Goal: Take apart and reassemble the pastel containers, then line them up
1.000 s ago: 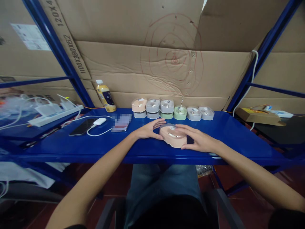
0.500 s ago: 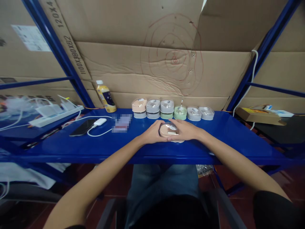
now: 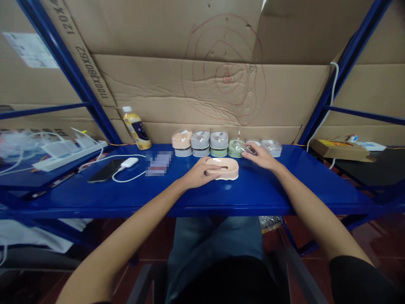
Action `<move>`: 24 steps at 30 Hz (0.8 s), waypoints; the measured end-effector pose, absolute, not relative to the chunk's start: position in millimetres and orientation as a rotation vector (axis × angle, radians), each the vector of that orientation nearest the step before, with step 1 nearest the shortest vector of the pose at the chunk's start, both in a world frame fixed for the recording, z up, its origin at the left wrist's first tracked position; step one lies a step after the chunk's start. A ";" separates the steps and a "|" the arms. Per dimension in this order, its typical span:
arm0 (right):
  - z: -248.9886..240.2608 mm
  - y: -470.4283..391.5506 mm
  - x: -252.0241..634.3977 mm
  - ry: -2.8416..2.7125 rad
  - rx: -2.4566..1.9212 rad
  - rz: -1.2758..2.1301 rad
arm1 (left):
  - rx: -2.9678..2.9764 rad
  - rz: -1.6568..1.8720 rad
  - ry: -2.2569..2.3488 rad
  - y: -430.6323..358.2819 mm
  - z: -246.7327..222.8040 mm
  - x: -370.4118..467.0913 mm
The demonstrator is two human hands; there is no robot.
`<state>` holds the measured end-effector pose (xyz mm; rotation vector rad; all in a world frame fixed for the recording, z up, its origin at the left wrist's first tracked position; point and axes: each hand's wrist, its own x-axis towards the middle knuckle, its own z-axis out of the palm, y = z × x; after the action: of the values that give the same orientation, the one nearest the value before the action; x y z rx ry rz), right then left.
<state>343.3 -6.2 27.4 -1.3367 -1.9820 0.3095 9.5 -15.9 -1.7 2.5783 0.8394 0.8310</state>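
Note:
A peach oval box [image 3: 232, 171] sits on the blue table in front of me, its top showing a dark slot. My left hand [image 3: 201, 172] grips its left end, with fingers across the top and front. My right hand [image 3: 261, 157] is back and to the right, by the row of small boxes. Between its curved fingers is something see-through that looks like the box's clear lid [image 3: 251, 148]; its outline is hard to make out. A green box [image 3: 236, 148] is just left of those fingertips. Behind the hand, a grey box [image 3: 254, 142] is partly covered.
Stacked boxes [image 3: 201, 139] in peach, grey and green line the back, and another grey box [image 3: 272, 147] ends the row. Left are a yellow drink bottle [image 3: 138, 130], a phone [image 3: 106, 171] and a white charger [image 3: 129, 162] with cable. A cardboard wall [image 3: 152, 84] rises behind.
My right hand has left the peach box and moved back and right. The clear, labelled top no longer shows on the box. My left hand has stayed at its left end.

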 end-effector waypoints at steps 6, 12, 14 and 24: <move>31.4 -11.1 339.1 -2.086 -1.363 0.335 | 2.491 0.994 1.048 4.0 6.8 -10.4; 35.8 -13.1 347.7 -2.263 -1.508 0.380 | 2.518 0.720 1.339 25.1 11.2 -38.0; 36.6 -13.2 347.9 -2.298 -1.524 0.384 | 2.516 0.656 1.357 26.8 9.6 -39.6; 35.4 -14.7 339.4 -1.978 -1.317 0.221 | 2.583 0.801 0.864 -5.6 6.3 -2.3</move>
<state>339.4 -14.7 35.4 -1.3168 -1.9775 0.2208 -2.3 -5.6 6.3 2.5832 0.8636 0.8006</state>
